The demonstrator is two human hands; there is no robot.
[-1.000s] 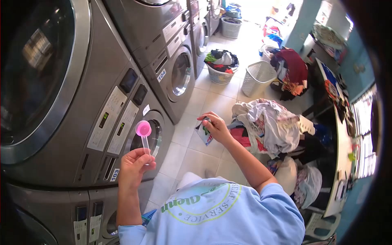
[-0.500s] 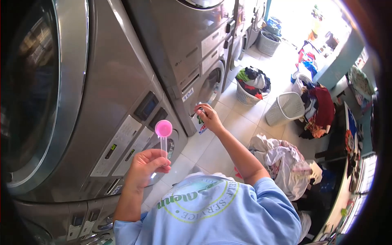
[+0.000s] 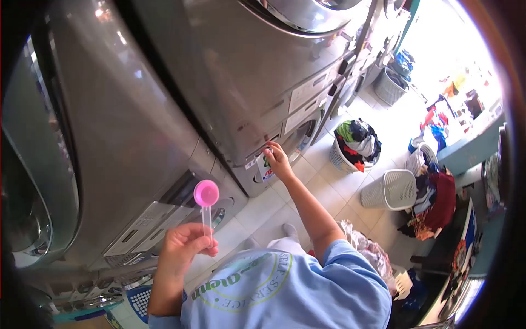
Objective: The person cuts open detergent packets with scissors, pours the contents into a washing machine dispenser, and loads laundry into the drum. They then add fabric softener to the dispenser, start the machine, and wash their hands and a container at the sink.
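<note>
My left hand point(image 3: 189, 241) pinches the clear handle of a pink measuring scoop point(image 3: 206, 193) and holds it upright before the grey machines. The scoop's round bowl is at the top; I cannot tell if anything is inside. Farther forward, my right hand point(image 3: 278, 162) is closed on the upper edge of a white detergent packet point(image 3: 267, 169) with green and red print. Part of the packet is hidden behind the fingers. It hangs close to the front of a stacked washing machine point(image 3: 241, 109).
Along the left stands a large machine with a round door point(image 3: 38, 164). On the tiled floor are a full laundry basket point(image 3: 345, 163), a pale basket point(image 3: 378, 194) and a heap of clothes point(image 3: 438, 200). Another basket point(image 3: 390, 88) stands farther back. Whitish laundry point(image 3: 372, 252) lies at my right.
My view has turned, shifting the machines and baskets in the picture. The right hand has the packet nearer the machine front. The left hand still grips the scoop.
</note>
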